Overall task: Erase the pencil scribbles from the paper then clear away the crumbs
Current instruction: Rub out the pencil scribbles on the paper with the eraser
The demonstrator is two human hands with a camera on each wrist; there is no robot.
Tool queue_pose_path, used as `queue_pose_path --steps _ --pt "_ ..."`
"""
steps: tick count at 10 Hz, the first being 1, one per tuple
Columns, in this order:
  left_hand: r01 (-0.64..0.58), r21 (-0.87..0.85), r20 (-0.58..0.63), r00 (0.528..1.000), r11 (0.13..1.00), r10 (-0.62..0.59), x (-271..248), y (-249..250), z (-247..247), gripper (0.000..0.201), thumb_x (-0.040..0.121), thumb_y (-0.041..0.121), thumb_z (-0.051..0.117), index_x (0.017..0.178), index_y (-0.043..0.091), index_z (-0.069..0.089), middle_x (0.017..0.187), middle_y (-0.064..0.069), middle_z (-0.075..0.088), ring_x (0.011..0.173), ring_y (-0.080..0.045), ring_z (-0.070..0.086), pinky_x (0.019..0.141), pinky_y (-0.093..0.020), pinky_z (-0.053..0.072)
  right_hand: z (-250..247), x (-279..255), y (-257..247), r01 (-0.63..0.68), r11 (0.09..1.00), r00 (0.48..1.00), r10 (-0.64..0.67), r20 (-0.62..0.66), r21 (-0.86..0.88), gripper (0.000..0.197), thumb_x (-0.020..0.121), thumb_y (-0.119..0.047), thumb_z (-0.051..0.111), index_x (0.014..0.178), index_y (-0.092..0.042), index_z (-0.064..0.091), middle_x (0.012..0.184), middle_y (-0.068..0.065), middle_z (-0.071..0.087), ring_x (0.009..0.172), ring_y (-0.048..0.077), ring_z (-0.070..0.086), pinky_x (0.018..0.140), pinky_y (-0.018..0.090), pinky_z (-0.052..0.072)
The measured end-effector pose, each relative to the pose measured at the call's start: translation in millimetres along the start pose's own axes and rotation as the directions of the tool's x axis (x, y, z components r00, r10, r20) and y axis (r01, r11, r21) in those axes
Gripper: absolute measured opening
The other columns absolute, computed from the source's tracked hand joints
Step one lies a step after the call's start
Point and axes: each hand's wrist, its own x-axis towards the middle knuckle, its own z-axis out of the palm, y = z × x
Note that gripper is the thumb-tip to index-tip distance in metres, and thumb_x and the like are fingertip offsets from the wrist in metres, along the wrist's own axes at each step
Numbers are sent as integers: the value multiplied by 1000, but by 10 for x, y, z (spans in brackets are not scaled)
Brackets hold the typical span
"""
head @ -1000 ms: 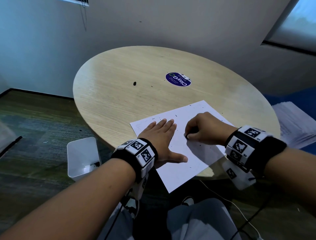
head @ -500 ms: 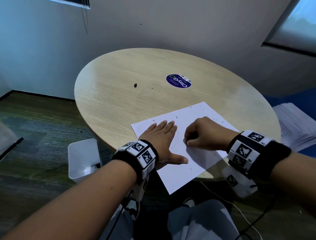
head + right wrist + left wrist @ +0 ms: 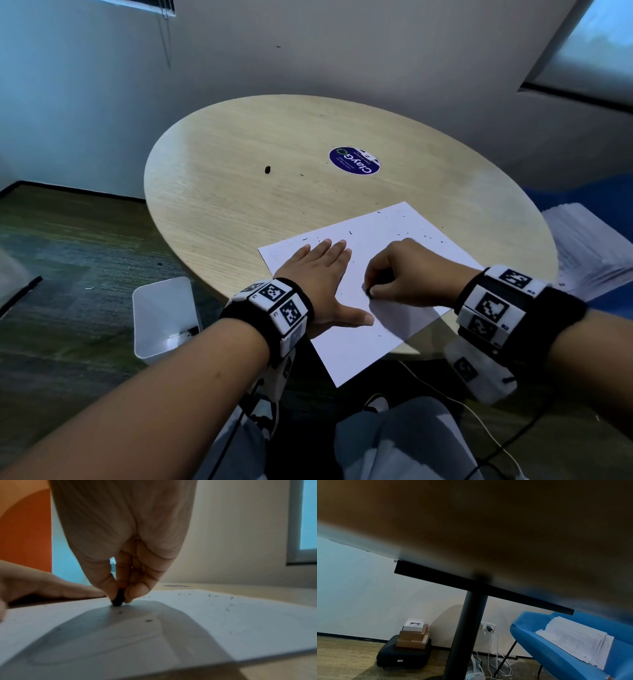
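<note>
A white sheet of paper [image 3: 390, 240] lies at the near edge of the round wooden table [image 3: 239, 192], one corner hanging over the rim. My left hand [image 3: 322, 274] lies flat on the sheet's left part, fingers straight. My right hand [image 3: 404, 274] pinches a small black eraser [image 3: 118, 598] between thumb and fingertips, its tip pressed on the paper [image 3: 223, 622]. Dark eraser crumbs [image 3: 407, 234] are scattered over the far half of the sheet, with crumbs [image 3: 148, 620] near the eraser too. The left wrist view shows only the table's underside.
A larger dark crumb [image 3: 267, 168] and a round blue sticker [image 3: 354, 165] lie on the table beyond the sheet. A white bin [image 3: 164, 318] stands on the floor to the left. A stack of printed papers [image 3: 589, 253] rests on a blue chair [image 3: 556, 655] at right.
My right hand has slid the eraser a little toward me over the paper. The left hand stays flat in the same place.
</note>
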Motion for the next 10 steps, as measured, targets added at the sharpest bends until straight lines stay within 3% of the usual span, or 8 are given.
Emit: queue_pose_path --steps 1,3,5,6,7,8,9,10 --pt "0 -1 0 1000 1000 0 -4 8 -5 122 72 88 46 158 20 -8 165 6 -15 150 -11 -16 122 -36 -9 -70 43 105 -69 998 994 68 -83 -11 12 76 -16 65 74 -24 73 71 -14 71 72 1 64 67 19 50" --pt "0 6 -8 1000 1000 0 1 1 6 122 72 88 46 158 20 -7 165 6 -14 150 -11 -15 122 -37 -8 68 -55 -61 36 999 999 -36 23 30 10 76 -18 66 76 -24 74 72 -15 72 73 -2 65 69 18 51" --pt "2 12 1 1000 1000 -2 1 9 0 123 72 89 45 158 20 -8 165 6 -15 150 -11 -15 122 -37 -8 -49 26 103 -62 997 992 58 -112 -37 11 76 -17 64 75 -23 73 71 -14 71 73 -1 63 72 26 53" --pt "0 10 -3 1000 1000 0 5 0 0 121 73 87 47 158 20 -7 165 6 -15 150 -11 -16 122 -36 -9 45 -65 -56 29 999 1000 -29 12 22 11 76 -17 65 77 -24 74 73 -14 72 74 -1 65 72 22 54" --pt "-2 10 -9 1000 1000 2 8 -6 5 120 73 87 47 158 21 -7 165 6 -15 150 -11 -16 122 -36 -9 58 -86 -83 48 998 997 -50 52 37 11 76 -17 66 78 -25 74 74 -15 73 74 -2 65 72 21 53" --pt "1 7 -6 1000 1000 -1 -3 10 -4 122 72 88 46 158 20 -7 165 7 -14 150 -11 -15 122 -36 -9 -41 -12 75 -35 999 998 34 -60 -19 12 77 -17 65 76 -25 74 73 -16 71 74 -3 64 74 24 54" --pt "2 8 -4 1000 1000 -2 -10 11 -10 122 72 88 46 158 20 -7 165 6 -15 150 -11 -15 122 -36 -9 -27 -16 74 -32 999 997 31 -70 -13 12 77 -17 65 75 -25 74 72 -16 71 73 -3 64 73 22 52" --pt "-4 9 -4 1000 1000 4 -1 -3 -5 120 74 87 47 158 20 -7 165 6 -15 150 -11 -16 122 -36 -9 74 -125 -81 58 998 997 -59 44 38 11 76 -18 66 78 -24 74 73 -15 72 75 -4 64 69 14 50"
